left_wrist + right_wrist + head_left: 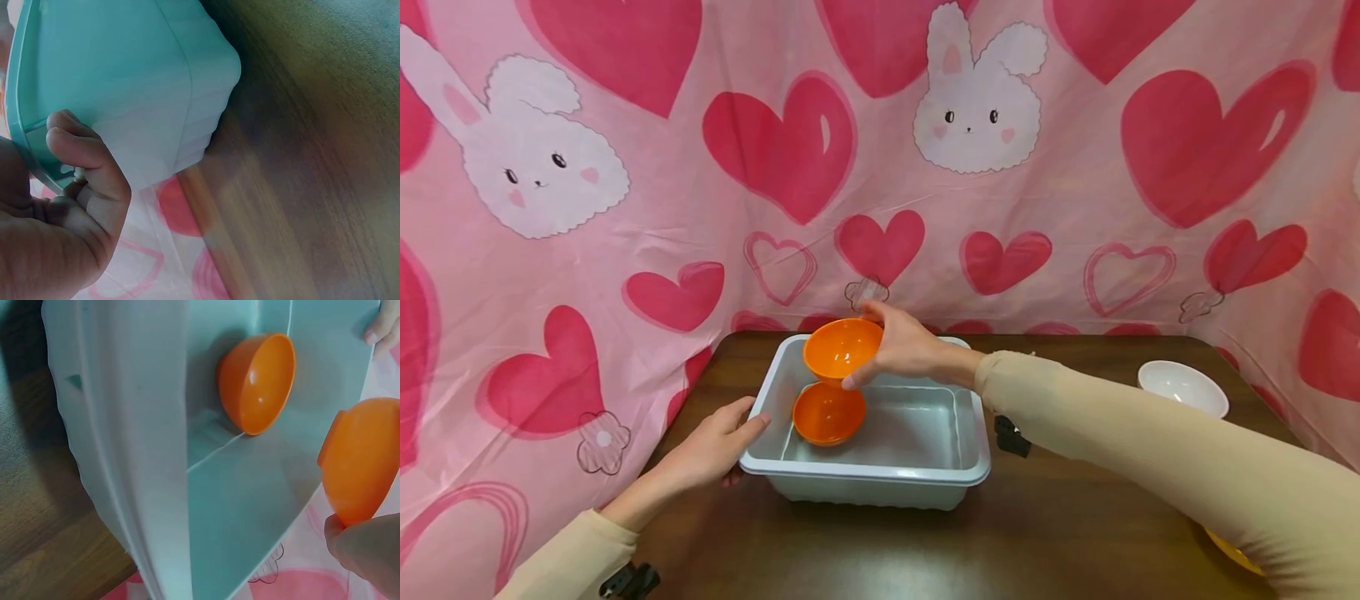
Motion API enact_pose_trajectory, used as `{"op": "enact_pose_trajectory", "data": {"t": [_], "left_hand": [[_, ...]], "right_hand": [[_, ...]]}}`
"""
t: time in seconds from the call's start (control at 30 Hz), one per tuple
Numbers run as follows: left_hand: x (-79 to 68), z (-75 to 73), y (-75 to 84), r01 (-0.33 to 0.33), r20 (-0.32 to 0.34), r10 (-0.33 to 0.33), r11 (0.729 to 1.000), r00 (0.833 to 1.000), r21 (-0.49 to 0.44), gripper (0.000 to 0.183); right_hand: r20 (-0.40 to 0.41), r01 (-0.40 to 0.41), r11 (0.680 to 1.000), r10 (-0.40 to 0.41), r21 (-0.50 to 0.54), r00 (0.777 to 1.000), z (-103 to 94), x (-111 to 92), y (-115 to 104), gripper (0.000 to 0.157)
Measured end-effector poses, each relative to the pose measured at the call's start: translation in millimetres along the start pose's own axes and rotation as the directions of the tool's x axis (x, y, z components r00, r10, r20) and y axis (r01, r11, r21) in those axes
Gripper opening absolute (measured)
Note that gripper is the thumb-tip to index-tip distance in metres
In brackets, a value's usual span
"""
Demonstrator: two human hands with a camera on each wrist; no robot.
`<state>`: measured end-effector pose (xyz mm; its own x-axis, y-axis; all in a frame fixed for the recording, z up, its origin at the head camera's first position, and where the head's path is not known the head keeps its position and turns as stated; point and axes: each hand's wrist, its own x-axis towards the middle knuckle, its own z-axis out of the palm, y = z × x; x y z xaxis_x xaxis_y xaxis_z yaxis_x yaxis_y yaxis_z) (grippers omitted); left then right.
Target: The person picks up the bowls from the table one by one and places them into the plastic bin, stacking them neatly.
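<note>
My right hand (904,343) grips an orange bowl (835,357) by its right side, over the back left part of a grey plastic tub (917,473). Below it, a second orange bowl (829,421) sits inside the tub near the left wall. The right wrist view shows the held bowl (361,459) tilted, with a thumb at its edge, and the other bowl (257,384) resting in the tub. With curled fingers my left hand (718,442) holds the tub's left rim; in the left wrist view the fingers (94,159) hook under that rim.
A white bowl (1182,386) stands on the brown wooden table (1060,517) at the right. Part of a yellow thing (1232,552) shows beneath the right sleeve. A pink cloth with hearts and rabbits (865,183) hangs behind and along the table's sides.
</note>
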<state>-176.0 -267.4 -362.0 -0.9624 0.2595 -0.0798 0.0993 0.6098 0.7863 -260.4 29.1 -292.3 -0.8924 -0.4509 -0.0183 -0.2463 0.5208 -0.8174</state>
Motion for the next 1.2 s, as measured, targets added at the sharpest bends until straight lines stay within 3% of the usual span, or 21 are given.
{"op": "enact_pose_trajectory", "data": {"t": [0.37,0.7,1.2], "left_hand": [[0.5,0.9,-0.2,0.015,-0.001,-0.015,1.000,1.000,0.004,0.035],[-0.1,0.4,1.1,0.016,0.001,-0.016,1.000,1.000,0.005,0.035],[0.3,0.3,0.2,0.013,0.001,-0.013,1.000,1.000,0.009,0.033]], "right_hand": [[-0.012,-0.014,1.000,0.014,-0.022,1.000,11.9,13.4,-1.7,0.114],[0.020,-0.015,1.000,0.015,0.004,1.000,23.3,19.0,-1.6,0.115],[0.041,-0.009,0.999,0.011,-0.040,0.999,31.4,28.1,-2.0,0.111]]}}
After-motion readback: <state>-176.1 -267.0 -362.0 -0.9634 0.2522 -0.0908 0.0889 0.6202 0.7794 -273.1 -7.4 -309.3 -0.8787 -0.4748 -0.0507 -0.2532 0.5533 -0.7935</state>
